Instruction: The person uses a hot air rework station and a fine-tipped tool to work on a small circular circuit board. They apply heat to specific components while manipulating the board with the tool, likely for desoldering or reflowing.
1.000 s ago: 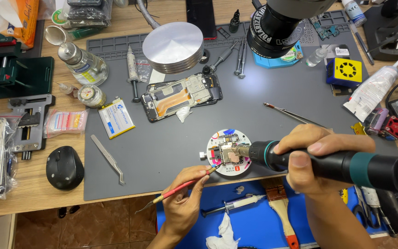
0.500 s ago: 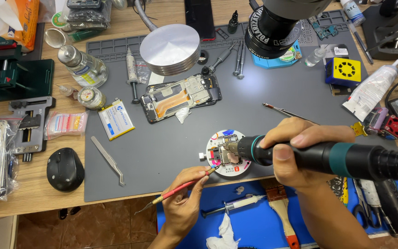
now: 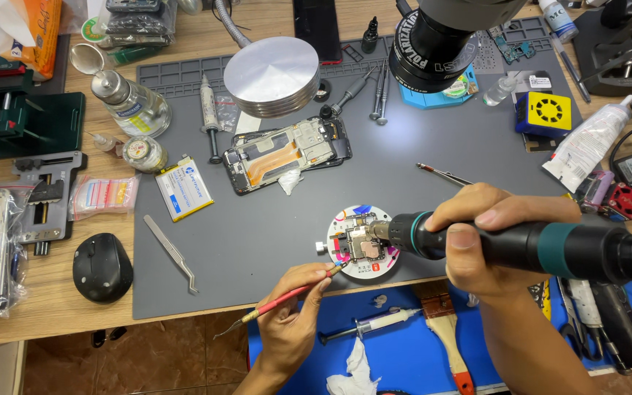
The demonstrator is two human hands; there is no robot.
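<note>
Head view: red-handled tweezers (image 3: 287, 298) are pinched between the closed fingers of the left hand (image 3: 292, 322), tips touching the round fixture (image 3: 363, 241). A black hot-air handle (image 3: 521, 245) is gripped in the right hand (image 3: 488, 238), nozzle over the small circuit board (image 3: 363, 245). Farther off, an opened phone (image 3: 287, 155) is laid on the grey mat (image 3: 257, 241).

Left of my mat – a pink blister pack (image 3: 104, 196); on it, a white-blue labelled battery (image 3: 184, 189); far left, an orange bag (image 3: 20, 29).
</note>
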